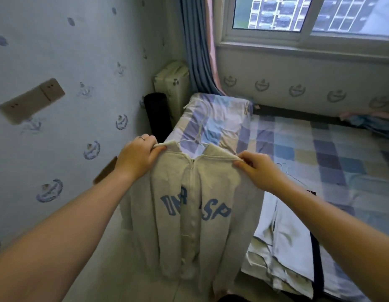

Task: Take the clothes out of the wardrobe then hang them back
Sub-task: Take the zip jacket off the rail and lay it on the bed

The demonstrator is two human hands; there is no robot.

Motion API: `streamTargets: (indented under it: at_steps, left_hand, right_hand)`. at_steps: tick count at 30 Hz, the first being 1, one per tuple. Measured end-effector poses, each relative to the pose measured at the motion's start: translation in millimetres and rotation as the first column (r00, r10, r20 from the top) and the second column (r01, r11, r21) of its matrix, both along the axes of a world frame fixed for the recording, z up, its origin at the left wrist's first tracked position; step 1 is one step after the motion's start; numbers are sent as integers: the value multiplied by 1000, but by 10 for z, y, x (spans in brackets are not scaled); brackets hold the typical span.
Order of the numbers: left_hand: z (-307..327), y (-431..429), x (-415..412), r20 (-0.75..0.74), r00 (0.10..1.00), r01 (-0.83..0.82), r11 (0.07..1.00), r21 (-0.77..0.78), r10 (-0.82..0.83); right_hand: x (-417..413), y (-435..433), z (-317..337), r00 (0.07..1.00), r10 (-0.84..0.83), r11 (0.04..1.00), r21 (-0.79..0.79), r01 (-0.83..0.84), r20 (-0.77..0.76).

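Observation:
A light grey zip-up hoodie (189,225) with blue letters across the chest hangs in the air in front of me, above the floor beside the bed. My left hand (138,156) grips its left shoulder and my right hand (258,171) pinches its right shoulder. A thin white hanger (197,137) sticks up out of the open collar, its hook rising over the pillow behind. No wardrobe is in view.
A bed (320,162) with a checked blue sheet and a pillow (217,120) fills the right side; more clothes (276,253) lie on its near edge. A cream case (171,83) and a black roll (156,114) stand in the corner. Curtain and window are behind.

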State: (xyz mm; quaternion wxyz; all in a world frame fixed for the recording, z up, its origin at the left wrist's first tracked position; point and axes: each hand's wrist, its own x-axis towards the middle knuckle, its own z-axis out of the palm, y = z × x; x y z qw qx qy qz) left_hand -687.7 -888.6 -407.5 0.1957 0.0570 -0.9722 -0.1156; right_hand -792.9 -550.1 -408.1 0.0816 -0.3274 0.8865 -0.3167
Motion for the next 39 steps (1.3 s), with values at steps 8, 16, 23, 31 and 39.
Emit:
streamTargets:
  at_steps: [8,16,23,31,39]
  left_hand:
    - [-422,-187,-1546,91,996,-28,997,76,21]
    - [-1218,-432,-2584,200,969,-142,989,-36,146]
    - [-2298,-857,-3269,431,894,-146,989,24,121]
    - [-3482,-1147,-3997,547,835,-212,949,232,53]
    - [-3519,-1131,-3999,705,701,-152,944,291,-104]
  right_hand:
    - [-1487,-216,-337,991,-107,994,41,104,75]
    - [-2422,-679,-1090,956,-263,956,170,240,129]
    - [-2865,-1231,-2102,928,-372,828,448,338,-13]
    - [-3393,-1737,-3284,829,-538,806,379,455,150]
    - [-3245,-1972,-3442,654,-620,784,335,522,433]
